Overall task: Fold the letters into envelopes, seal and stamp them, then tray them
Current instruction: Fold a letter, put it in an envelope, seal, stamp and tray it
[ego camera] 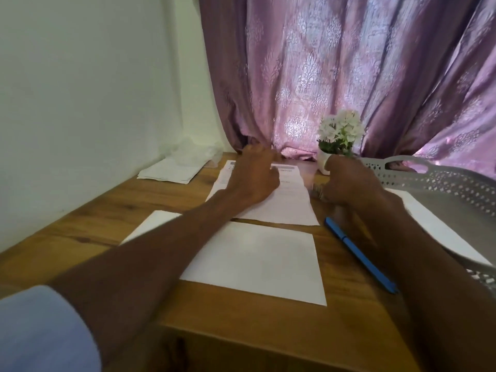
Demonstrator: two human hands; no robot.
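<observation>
Pretty cramped at the back: wooden surface [88, 218] butts right up against a pale wall [80, 89] on the left and a purple patterned curtain [349, 76] behind, near edge cutting across the bottom. Bit of bare wood between the papers and the near edge, not much else free.

Left hand [255, 178] lying flat on the printed letter [284, 205], fingers stretched out toward its far edge, grip wide, nothing pinched. Right hand [349, 181] curled loosely just off the letter's right side, knuckles up; can't tell if that grip has anything in it.

Letter lying flat mid-surface, unfolded, dark header strip at the top. Blank white envelope [257, 261] just in front of it, closer in. Blue pen [359, 253] diagonal to its right. Grey perforated tray [442, 178] at far right with a white sheet [440, 226] inside. Small potted white flowers [339, 135] by the curtain, stack of folded papers [169, 171] and crumpled clear plastic [193, 151] far left.
</observation>
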